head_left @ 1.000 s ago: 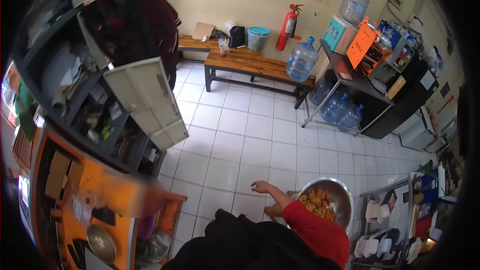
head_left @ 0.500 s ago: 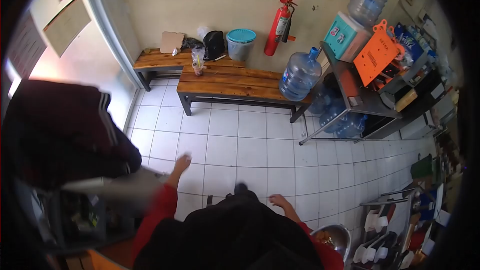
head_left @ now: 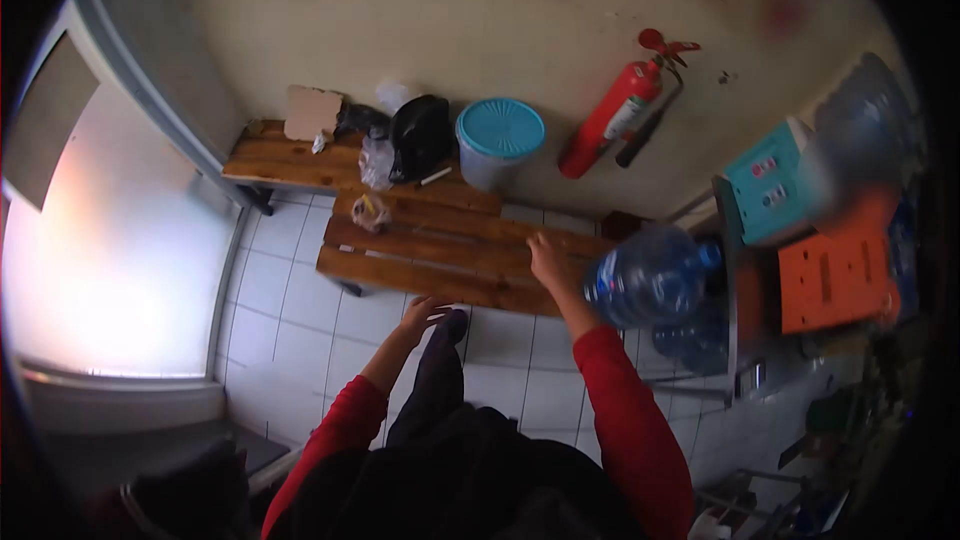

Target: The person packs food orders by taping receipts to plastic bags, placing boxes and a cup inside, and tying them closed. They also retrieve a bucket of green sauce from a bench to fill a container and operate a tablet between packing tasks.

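My left hand (head_left: 424, 316) is above the tiled floor, just in front of the wooden bench (head_left: 420, 276), fingers apart and nothing in it. My right hand (head_left: 546, 258) is over the bench, its fingers bent; whether anything is between them is too small to tell. To its right a large blue water bottle (head_left: 645, 278) stands at the bench's end. Behind, on the bench, are a bucket with a turquoise lid (head_left: 500, 130), a black bag (head_left: 419, 140), a clear plastic bag (head_left: 377, 162) and a plastic cup with a yellow straw (head_left: 370, 213).
A red fire extinguisher (head_left: 615, 118) hangs on the wall. At the right, a turquoise water dispenser (head_left: 768, 182) and an orange panel (head_left: 835, 280) are on a dark metal table. A frosted door (head_left: 130, 240) is at the left. My foot (head_left: 456, 326) is near the bench.
The bench and bucket are much closer. Both my hands have moved forward, the right one now over the bench. The dark clothing at the left has dropped to the lower edge of the view.
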